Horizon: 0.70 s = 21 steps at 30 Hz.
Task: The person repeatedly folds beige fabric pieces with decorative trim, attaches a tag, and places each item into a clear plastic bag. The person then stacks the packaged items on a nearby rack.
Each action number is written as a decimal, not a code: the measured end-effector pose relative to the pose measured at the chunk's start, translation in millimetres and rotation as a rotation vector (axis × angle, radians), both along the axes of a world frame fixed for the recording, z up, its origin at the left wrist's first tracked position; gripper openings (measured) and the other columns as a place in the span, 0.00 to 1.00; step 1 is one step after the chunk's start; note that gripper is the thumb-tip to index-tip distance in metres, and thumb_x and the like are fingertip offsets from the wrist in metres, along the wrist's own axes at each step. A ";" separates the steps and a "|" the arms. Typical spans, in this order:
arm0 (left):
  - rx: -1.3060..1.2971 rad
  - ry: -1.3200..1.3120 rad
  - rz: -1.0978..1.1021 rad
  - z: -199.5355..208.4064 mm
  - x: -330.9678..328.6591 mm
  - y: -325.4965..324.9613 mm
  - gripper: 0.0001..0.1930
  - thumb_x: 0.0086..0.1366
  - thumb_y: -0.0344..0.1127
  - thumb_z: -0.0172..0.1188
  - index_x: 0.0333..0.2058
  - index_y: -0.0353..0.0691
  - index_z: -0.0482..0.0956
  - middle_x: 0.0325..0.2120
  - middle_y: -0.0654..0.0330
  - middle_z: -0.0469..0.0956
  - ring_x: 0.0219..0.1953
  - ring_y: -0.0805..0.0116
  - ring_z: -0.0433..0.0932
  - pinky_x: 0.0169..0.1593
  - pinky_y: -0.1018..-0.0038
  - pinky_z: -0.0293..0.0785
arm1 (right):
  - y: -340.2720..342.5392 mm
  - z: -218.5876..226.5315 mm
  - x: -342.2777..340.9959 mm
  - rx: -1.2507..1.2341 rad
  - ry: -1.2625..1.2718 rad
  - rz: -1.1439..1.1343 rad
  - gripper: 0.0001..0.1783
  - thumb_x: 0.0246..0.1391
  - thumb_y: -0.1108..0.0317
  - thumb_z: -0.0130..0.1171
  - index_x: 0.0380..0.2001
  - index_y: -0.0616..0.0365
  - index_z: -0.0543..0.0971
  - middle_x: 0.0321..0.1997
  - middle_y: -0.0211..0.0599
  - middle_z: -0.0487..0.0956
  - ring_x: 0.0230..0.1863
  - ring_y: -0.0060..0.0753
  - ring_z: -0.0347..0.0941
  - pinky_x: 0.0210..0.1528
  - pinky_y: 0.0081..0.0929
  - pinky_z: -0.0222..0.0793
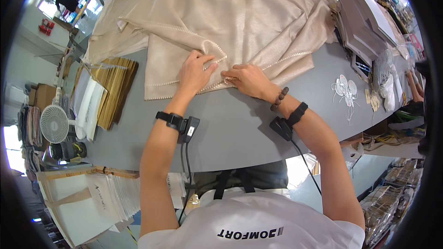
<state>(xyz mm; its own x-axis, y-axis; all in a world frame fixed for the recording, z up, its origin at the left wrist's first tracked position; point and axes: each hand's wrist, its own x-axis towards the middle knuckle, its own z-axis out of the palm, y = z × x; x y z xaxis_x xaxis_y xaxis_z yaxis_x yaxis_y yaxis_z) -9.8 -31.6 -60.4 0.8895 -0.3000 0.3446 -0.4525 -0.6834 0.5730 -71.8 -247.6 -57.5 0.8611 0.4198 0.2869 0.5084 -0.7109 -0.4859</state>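
Note:
A large beige satin cloth (217,16) with pale stitching along its edges spreads over the grey table. Its near part lies folded in layers, and one stitched corner is turned back between my hands. My left hand (196,71) is curled at this corner, the stitched edge running between thumb and forefinger. Close on its right, my right hand (251,80) has its fingertips drawn together on the cloth's near edge. The undersides of the fingers are hidden. A black strap with a small device sits on each wrist, and the right one also has a beaded bracelet.
Brown and white paper envelopes (113,92) stand in a stack at the left, beside a white fan (54,123). White boxes (367,20) are piled at the far right. White tags with strings (345,87) lie on the grey table (230,133). Another person (67,1) is far off.

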 end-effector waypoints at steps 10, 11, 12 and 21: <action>-0.140 -0.005 -0.261 -9.6 -37.9 1.9 0.08 0.65 0.39 0.72 0.40 0.45 0.91 0.35 0.62 0.82 0.36 0.61 0.80 0.42 0.66 0.77 | -11.8 -15.8 -20.6 0.210 -0.028 -0.066 0.11 0.61 0.68 0.66 0.47 0.53 0.88 0.35 0.40 0.83 0.36 0.46 0.82 0.38 0.39 0.78; -0.111 -0.012 -0.246 -11.2 -42.8 2.6 0.09 0.65 0.40 0.71 0.40 0.45 0.91 0.35 0.62 0.82 0.34 0.62 0.80 0.41 0.67 0.76 | -12.8 -16.5 -20.6 0.299 0.049 -0.077 0.12 0.61 0.68 0.66 0.48 0.53 0.87 0.33 0.40 0.83 0.35 0.45 0.81 0.38 0.38 0.77; -0.084 -0.023 -0.231 -12.6 -46.3 2.9 0.09 0.65 0.40 0.71 0.40 0.45 0.91 0.34 0.63 0.82 0.33 0.63 0.79 0.40 0.67 0.76 | -14.2 -16.1 -21.0 0.389 0.113 -0.095 0.13 0.61 0.69 0.66 0.50 0.53 0.86 0.32 0.40 0.83 0.33 0.43 0.81 0.38 0.36 0.76; -0.647 0.420 -0.046 11.6 -48.6 7.6 0.12 0.69 0.42 0.71 0.44 0.40 0.90 0.30 0.68 0.78 0.30 0.78 0.69 0.35 0.79 0.68 | -23.9 42.2 -32.4 0.419 0.275 -0.034 0.36 0.57 0.73 0.67 0.69 0.44 0.73 0.28 0.39 0.79 0.27 0.41 0.73 0.35 0.32 0.72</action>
